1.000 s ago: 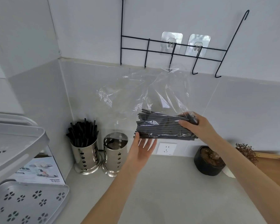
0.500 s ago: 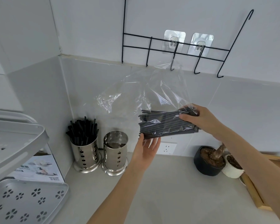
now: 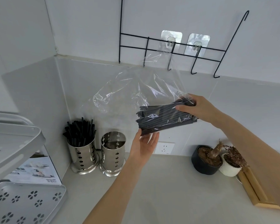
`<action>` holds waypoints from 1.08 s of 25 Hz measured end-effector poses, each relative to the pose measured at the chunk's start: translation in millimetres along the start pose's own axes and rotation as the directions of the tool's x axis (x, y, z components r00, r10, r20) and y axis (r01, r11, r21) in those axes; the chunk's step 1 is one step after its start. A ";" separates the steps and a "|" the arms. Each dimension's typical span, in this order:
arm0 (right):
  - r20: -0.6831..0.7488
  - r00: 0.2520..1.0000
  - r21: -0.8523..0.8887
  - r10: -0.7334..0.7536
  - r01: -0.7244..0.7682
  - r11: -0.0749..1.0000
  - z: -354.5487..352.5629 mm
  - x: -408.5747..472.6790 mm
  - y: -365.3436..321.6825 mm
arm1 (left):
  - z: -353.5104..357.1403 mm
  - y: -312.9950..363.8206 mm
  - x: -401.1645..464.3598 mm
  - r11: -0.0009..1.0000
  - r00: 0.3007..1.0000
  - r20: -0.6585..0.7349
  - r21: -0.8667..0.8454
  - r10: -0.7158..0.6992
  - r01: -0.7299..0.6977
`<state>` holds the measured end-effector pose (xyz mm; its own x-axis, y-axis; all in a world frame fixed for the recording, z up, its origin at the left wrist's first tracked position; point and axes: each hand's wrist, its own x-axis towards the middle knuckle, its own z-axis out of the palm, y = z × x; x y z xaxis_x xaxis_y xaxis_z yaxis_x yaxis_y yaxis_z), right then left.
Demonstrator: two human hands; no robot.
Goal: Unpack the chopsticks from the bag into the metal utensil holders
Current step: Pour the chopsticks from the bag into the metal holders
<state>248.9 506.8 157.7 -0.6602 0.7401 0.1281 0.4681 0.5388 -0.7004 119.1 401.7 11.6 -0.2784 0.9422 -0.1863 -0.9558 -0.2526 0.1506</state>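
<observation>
A clear plastic bag [image 3: 128,91] hangs in the air above the counter with a bundle of black chopsticks [image 3: 163,118] lying crosswise in its lower part. My right hand [image 3: 196,107] grips the bundle's right end through the plastic. My left hand [image 3: 145,144] is under the bundle's left end, fingers spread, thumb at the ends of the sticks. Two perforated metal utensil holders stand by the back wall: the left holder [image 3: 83,157] is full of black chopsticks [image 3: 79,133], and nothing shows inside the right holder [image 3: 113,154].
A grey dish rack [image 3: 14,201] and a printed box [image 3: 34,170] fill the left corner. A black pot [image 3: 205,160] and a white pot [image 3: 231,165] with dried plants stand at the right, beside a wooden frame [image 3: 255,191]. A black wire hook rail [image 3: 173,49] hangs on the wall; a socket [image 3: 164,147] sits low.
The bag and bundle have tilted, right end higher. My left hand has closed up under the bundle's left end. The view has shifted slightly.
</observation>
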 end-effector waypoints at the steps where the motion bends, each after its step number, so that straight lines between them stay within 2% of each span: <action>1: 0.003 1.000 -0.001 -0.006 0.006 1.000 -0.8 0.7 -2.3 | 1.0 0.8 0.8 1.000 1.000 0.002 0.003 0.007 -0.007; 9: 0.020 0.999 -0.018 -0.030 0.031 0.999 -1.6 6.0 -14.6 | -2.8 5.8 7.6 0.999 0.998 0.044 0.001 0.045 -0.045; 17: -0.030 0.999 0.030 0.015 -0.014 0.999 -0.8 8.9 -14.9 | -3.2 6.4 6.3 0.999 0.999 0.032 -0.014 0.039 -0.039; 27: -0.039 0.999 0.100 -0.010 0.014 0.995 2.3 6.8 -23.7 | -3.5 9.1 0.7 0.999 0.998 0.051 -0.013 0.045 -0.045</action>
<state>231.9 498.2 173.6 -0.6416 0.7496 0.1628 0.3973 0.5063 -0.7654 109.8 399.3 9.4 -0.3162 0.9399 -0.1291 -0.9435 -0.2973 0.1463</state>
